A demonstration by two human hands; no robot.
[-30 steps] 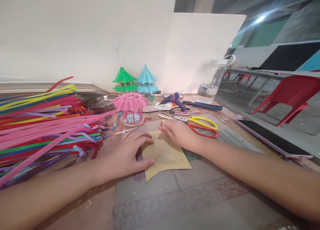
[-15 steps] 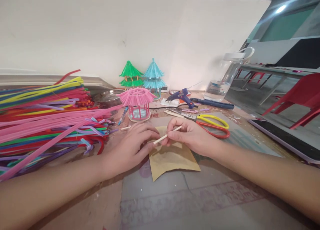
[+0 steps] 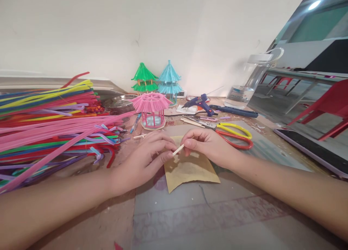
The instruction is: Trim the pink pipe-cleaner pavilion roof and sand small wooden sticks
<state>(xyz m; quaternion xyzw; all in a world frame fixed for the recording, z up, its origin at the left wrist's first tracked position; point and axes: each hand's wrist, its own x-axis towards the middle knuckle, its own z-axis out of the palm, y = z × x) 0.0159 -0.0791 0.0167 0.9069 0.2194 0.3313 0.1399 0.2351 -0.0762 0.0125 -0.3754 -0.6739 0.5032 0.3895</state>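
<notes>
A short, pale wooden stick (image 3: 178,150) is pinched between the thumb and fingers of my right hand (image 3: 202,144), which cover its far part. My left hand (image 3: 152,152) is closed at the stick's near end, thumb and fingertips against it. Beneath both hands lies a tan sheet (image 3: 193,172) that looks like sandpaper, with one curved edge toward me. Just beyond my left hand, another pale stick (image 3: 139,136) is partly hidden. A pink pavilion model (image 3: 152,110) with fuzzy roof strips stands behind the hands.
Colourful pipe cleaners (image 3: 54,126) are heaped on the left. Green (image 3: 144,77) and blue (image 3: 170,79) pavilion models stand at the back. Scissors (image 3: 235,134), a glue gun (image 3: 201,104), a water bottle (image 3: 244,83) and a phone (image 3: 312,148) lie or stand to the right.
The stick has slid further into my right hand, and less of it shows. My right fingers have moved nearer to my left. The view has shifted slightly.
</notes>
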